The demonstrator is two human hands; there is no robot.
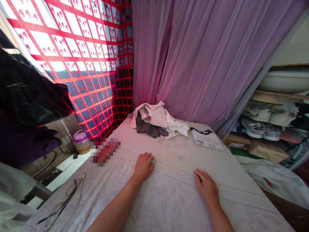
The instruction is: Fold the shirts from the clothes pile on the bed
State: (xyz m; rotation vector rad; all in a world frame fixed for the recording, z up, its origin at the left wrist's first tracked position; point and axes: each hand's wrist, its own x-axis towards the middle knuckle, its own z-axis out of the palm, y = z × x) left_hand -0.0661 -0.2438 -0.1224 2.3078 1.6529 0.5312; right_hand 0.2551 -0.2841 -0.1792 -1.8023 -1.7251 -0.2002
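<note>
My left hand [144, 166] lies palm down on the pale flowered cloth [169, 196], its fingers stretched forward and holding nothing. To the right, my right hand [207, 187] rests on the same cloth, loosely bent with a small gap between thumb and fingers and nothing visible in it. Beyond both hands is a crumpled heap of clothes [158, 117], with pink striped, dark grey and white pieces. Beside the heap, a folded white T-shirt [207, 141] with a dark neckband lies flat. Neither hand touches the clothes.
Thin cords or straps [65, 203] and a blurred reddish item [106, 153] lie on the left. A purple-lidded jar [81, 141] stands past that edge, below a black bag [31, 90]. Purple curtains [205, 58] hang behind; a shoe rack [263, 112] is at right.
</note>
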